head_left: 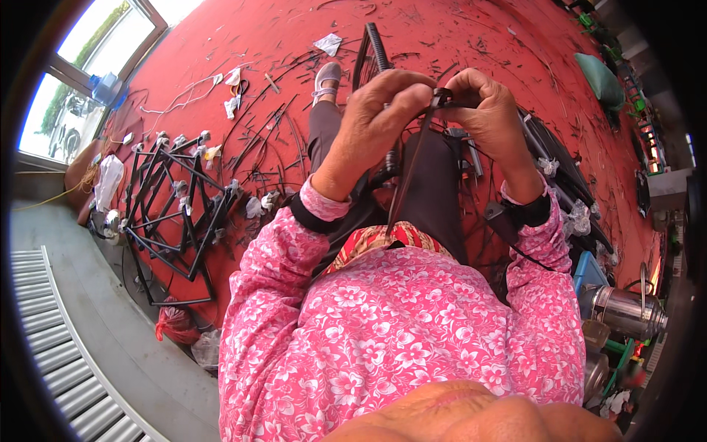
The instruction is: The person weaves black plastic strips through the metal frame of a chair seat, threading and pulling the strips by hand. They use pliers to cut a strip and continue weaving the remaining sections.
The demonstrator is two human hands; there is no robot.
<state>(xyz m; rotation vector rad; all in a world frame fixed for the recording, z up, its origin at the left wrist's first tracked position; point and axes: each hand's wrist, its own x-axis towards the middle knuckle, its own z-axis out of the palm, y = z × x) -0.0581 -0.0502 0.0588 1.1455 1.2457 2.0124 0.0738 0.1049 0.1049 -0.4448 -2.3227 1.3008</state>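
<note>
Both hands are raised close together above my lap. My left hand [379,118] pinches one side of a small black part [442,97], thumb and forefinger pressed together. At the other side, my right hand [486,110] grips it between thumb and curled fingers. A long, thin dark strip [412,166] hangs from near the part down towards my waist. Most of the part is hidden by my fingers, so its exact kind does not show. Just beyond my left hand stands a black ribbed piece [377,48], its lower portion behind the hand.
Black bicycle frames [177,206] with wrapped ends stand on the red floor [221,59] at left. More dark tubes [563,184] lie at right, with a metal flask [626,309] nearer. Cut dark strips litter the floor. A roller conveyor [66,346] runs along the near left.
</note>
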